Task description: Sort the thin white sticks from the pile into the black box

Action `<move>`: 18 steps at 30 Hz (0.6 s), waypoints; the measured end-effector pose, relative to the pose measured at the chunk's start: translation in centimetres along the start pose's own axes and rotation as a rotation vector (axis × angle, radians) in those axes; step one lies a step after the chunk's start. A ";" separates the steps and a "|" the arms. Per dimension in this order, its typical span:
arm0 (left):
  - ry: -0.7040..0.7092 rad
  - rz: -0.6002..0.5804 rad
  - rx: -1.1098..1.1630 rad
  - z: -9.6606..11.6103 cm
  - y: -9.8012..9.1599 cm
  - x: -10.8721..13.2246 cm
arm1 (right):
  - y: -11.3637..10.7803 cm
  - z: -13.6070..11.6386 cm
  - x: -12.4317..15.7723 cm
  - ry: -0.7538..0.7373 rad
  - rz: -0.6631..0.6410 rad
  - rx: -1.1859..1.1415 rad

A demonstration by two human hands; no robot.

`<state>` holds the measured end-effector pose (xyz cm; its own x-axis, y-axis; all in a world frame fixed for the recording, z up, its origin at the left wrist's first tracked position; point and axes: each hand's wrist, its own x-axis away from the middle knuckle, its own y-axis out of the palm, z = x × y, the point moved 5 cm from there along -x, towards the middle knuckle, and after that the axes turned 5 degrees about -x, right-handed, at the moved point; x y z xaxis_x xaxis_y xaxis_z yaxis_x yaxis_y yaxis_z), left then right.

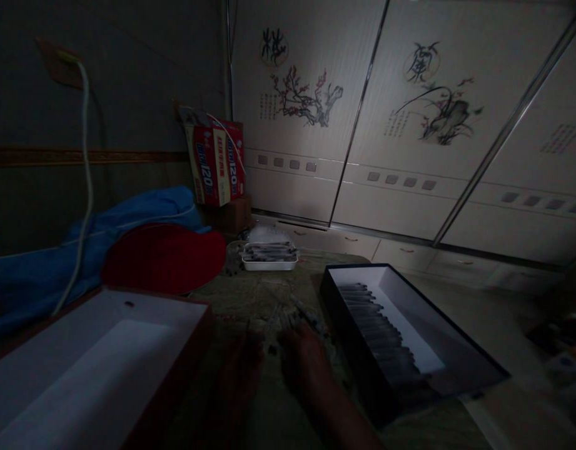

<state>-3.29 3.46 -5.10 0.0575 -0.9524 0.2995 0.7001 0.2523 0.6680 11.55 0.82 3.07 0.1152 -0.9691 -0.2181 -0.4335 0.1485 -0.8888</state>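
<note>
The view is dark and the hands are blurred. My left hand is low over the table, its fingers curled around a thin dark item whose tip points up. My right hand is beside it, fingers bent down at several clear, slender pieces on the table; whether it grips one cannot be made out. Small dark bits lie between the hands. To the right, a black box with a white inside holds a row of dark, pen-like sticks. A white tray of similar sticks stands farther back.
A large red-brown box with a white inside fills the lower left. Behind it lie a red cloth and blue fabric. A white cable hangs at left. Red cartons stand before patterned cabinet doors.
</note>
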 end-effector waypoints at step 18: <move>0.099 -0.103 -0.304 0.1 1.6 1.5 | -0.4 1.1 2.5 -0.004 0.303 -0.723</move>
<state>-2.20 2.44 -3.53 0.0337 -0.9859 0.1637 0.8851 0.1055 0.4533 13.04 -1.47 2.40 -0.0985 -0.9062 -0.4113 -0.9208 0.2397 -0.3077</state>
